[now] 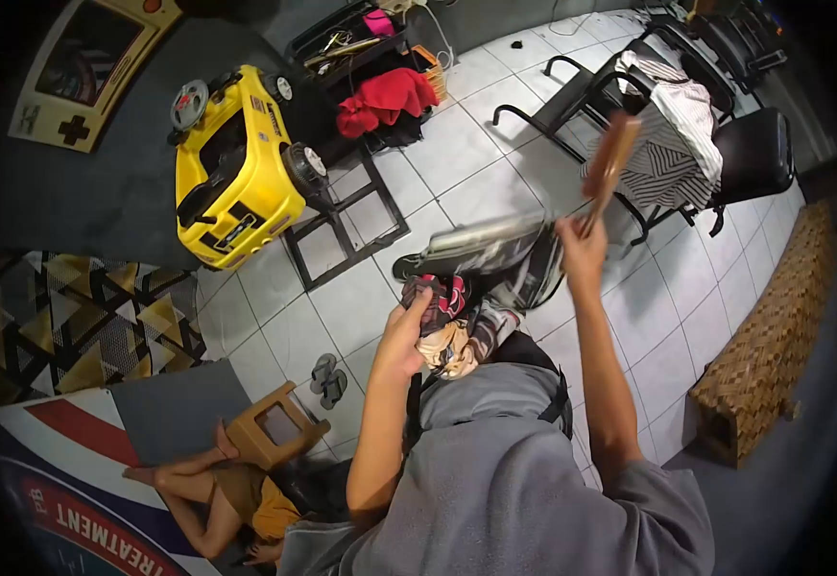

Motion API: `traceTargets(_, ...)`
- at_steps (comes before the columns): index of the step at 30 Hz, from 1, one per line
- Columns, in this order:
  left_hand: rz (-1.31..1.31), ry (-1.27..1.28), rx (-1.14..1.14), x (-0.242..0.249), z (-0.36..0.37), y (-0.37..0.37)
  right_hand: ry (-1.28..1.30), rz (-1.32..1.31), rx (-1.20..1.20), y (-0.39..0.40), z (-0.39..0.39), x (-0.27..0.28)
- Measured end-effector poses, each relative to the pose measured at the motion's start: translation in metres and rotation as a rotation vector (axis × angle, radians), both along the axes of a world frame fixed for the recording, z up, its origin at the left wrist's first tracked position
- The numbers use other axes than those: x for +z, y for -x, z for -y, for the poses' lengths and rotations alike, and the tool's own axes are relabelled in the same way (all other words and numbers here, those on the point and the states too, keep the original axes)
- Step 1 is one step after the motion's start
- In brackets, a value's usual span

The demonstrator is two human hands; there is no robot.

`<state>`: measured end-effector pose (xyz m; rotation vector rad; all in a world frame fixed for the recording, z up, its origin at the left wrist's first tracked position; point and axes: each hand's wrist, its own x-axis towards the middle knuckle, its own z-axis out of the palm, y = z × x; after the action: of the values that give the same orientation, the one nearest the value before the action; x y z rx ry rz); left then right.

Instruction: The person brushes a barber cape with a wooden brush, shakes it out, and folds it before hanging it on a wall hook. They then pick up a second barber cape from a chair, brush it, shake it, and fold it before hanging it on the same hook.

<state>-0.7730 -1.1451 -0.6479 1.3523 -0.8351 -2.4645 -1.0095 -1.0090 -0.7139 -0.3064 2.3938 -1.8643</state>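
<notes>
My left hand is closed around a bunched printed cloth in red, black and beige, in front of my waist. The thumb lies on top of it. Raised out to the right, my right hand grips a brown, wooden-looking paddle-shaped object by its thin lower end. Motion blurs that object, and I cannot tell its exact kind. Between and beyond my hands is a blurred grey and black striped shape, partly covered by the cloth.
A yellow toy car stands by a black metal frame. Red cloth hangs at the back. On the right are a black chair with striped clothing and a woven basket. Left are slippers, a brown stool and a seated person.
</notes>
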Motion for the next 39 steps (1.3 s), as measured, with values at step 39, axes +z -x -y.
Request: traceTargets(39,-0.472,0.595,0.097,0.170,0.019,0.020,0.242,0.154,0.494,-0.125,0.009,0.082)
